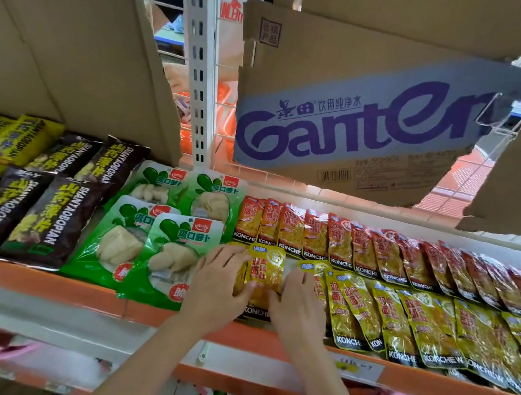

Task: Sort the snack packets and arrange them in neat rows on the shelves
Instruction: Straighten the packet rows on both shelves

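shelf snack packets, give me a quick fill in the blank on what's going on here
1. Both hands, left hand and right hand, hold a ____ Konchew packet.
2. The radish packets are coloured ____.
3. The row of packets behind the yellow row is ____.

Missing words: yellow; green; red

Packets crowd the shelf [31,279]; hanging Ganten cardboard [352,116] blocks above; front edge stays open.

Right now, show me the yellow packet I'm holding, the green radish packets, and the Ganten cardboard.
yellow packet [265,272], head view: its printed front between both hands.
green radish packets [174,252], head view: front of the nearest one.
Ganten cardboard [360,128], head view: on the purple lettering.
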{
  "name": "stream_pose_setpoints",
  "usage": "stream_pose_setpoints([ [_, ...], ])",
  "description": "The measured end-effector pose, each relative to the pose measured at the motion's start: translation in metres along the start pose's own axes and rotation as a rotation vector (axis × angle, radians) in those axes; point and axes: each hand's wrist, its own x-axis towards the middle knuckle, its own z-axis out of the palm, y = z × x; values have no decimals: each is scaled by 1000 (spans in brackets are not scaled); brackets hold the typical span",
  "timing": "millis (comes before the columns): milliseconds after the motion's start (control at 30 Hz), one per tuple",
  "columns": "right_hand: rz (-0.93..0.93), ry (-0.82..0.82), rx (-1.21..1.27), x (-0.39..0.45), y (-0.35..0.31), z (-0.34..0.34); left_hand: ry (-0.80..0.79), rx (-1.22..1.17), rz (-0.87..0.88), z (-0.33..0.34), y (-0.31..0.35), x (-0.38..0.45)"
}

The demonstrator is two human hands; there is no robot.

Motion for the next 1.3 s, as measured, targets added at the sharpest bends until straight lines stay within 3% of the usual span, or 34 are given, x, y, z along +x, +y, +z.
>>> stream_pose_setpoints([
  [100,-66,63,72,-1,5,-5,24,6,73,2,13,8],
  [200,-52,160,92,4,20,-17,-70,54,144,5,22,9],
  [333,-75,122,-286,6,35,-23,-174,99,153,12,17,4],
  [433,-130,7,-325,0,29,-26,-188,49,157,12,15,5],
  [500,-144,-75,-181,-1,27,-24,-228,33,178,12,10,7],
  [600,-64,-38,91,4,31,-25,-243,0,182,12,7,8],
  [800,78,-85,-32,12,41,-33,-200,-37,127,10,11,7],
  [967,145,-190,68,27,44,-40,-201,-54,113,7,13,6],
  [1200,197,-167,671,37,59,-53,-215,-47,101,5,15,5],
  [1300,176,-213,731,40,52,-50,-190,-43,114,4,15,4],
])
